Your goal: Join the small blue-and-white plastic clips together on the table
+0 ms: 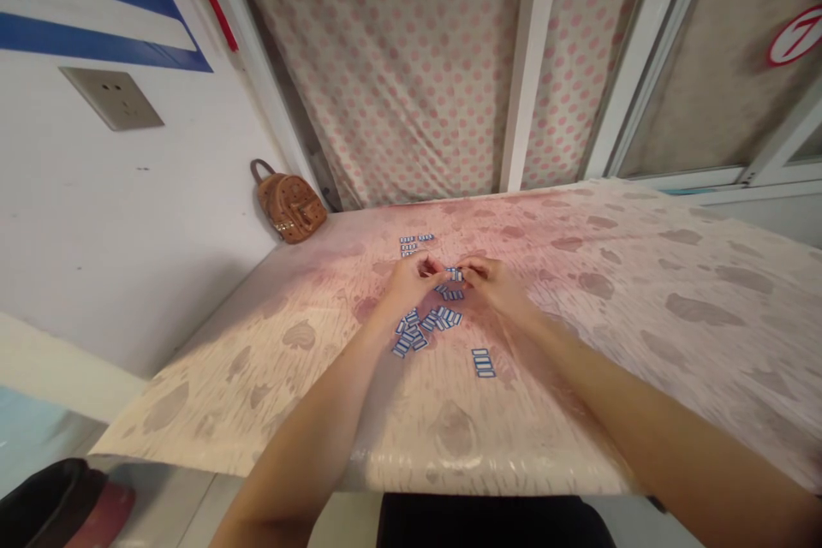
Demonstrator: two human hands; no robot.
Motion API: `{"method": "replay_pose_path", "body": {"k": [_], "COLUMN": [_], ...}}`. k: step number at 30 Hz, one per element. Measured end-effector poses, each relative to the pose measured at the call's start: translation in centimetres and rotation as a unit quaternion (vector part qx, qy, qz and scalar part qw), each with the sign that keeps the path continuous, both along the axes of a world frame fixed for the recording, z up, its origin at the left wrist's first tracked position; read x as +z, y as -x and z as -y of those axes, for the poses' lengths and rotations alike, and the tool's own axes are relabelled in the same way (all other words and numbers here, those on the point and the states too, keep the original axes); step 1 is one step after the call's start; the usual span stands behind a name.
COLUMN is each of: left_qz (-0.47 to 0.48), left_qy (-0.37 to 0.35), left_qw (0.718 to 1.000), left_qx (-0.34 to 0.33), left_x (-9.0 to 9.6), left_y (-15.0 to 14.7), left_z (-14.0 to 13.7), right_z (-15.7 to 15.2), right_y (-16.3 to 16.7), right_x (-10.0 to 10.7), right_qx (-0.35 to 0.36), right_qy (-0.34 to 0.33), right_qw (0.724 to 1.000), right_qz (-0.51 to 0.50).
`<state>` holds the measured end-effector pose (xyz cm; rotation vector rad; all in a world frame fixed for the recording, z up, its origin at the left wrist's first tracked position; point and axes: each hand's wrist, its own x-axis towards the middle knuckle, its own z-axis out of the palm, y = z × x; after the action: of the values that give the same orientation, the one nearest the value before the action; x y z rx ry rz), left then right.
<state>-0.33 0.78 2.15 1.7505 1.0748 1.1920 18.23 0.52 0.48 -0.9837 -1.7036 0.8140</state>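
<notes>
My left hand [416,276] and my right hand [486,281] meet over the middle of the table, fingers closed in a pinch. Between their fingertips is a small piece of blue-edged white rectangles [455,274], gripped from both sides; they look like labels, though the print is too small to read. Just below the hands lie more such pieces [452,294]. Nearer to me, a loose pile of them [409,336] spreads left of centre, beside another cluster [442,318]. One short column of rectangles [484,363] lies apart to the right. Beyond my left hand, further pieces [408,247] sit in rows.
A patterned plastic cloth covers the table [642,342]. At the far left corner, a brown mini backpack [292,205] leans by the wall. Dotted curtains [398,60] hang behind the far edge. A dark and red object [64,501] stands on the floor at lower left.
</notes>
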Motion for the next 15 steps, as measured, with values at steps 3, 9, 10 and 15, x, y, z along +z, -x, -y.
{"method": "replay_pose_path", "body": {"k": [3, 9, 10, 15], "left_qz": [0.015, 0.045, 0.052, 0.083], "left_qy": [-0.013, -0.034, -0.030, 0.028], "left_qw": [1.000, 0.998, 0.998, 0.996], "left_qx": [0.001, 0.024, 0.020, -0.022], "left_x": [0.1, 0.6, 0.6, 0.4], "left_y": [-0.1, -0.3, -0.3, -0.1], "left_z": [0.1, 0.4, 0.4, 0.1], "right_z": [-0.1, -0.3, -0.2, 0.4], "right_y": [0.2, 0.3, 0.3, 0.0], "right_x": [0.0, 0.2, 0.3, 1.1], "right_qx": [0.008, 0.016, 0.018, -0.005], "right_qy": [0.012, 0.028, 0.020, 0.016], "right_qw": [1.000, 0.998, 0.998, 0.998], "right_qz": [-0.012, -0.057, -0.055, -0.064]}}
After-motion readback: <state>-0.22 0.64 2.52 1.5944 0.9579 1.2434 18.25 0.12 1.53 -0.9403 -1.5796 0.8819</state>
